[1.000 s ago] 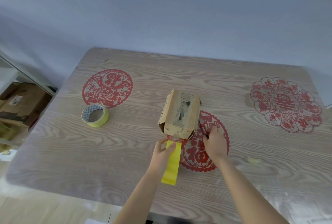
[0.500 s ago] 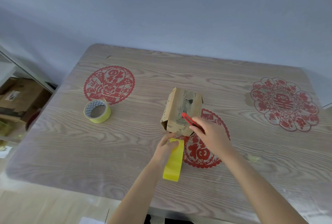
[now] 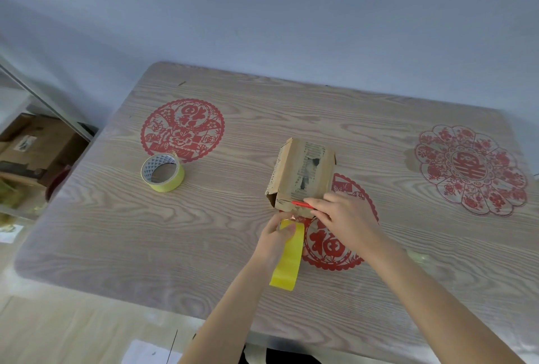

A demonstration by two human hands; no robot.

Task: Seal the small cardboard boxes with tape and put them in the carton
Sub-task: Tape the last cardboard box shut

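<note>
Yellow tape strip (image 3: pixel 288 264) is pinched at its far end by the left hand (image 3: pixel 275 242), just in front of the small cardboard box (image 3: pixel 291 171). The right hand (image 3: pixel 347 222) grips a thin red tool (image 3: pixel 302 204) against the box's near edge. A tape roll (image 3: pixel 162 172) sits on the desk (image 3: pixel 233 247), well left of both hands.

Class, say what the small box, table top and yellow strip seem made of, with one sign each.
Small cardboard box: matt brown corrugated cardboard; torn skin shows ribbed fluting.
Table top: wood or wood-look laminate; grain lines, faint sheen.
Yellow tape strip: probably plastic film; smooth, even face.
</note>
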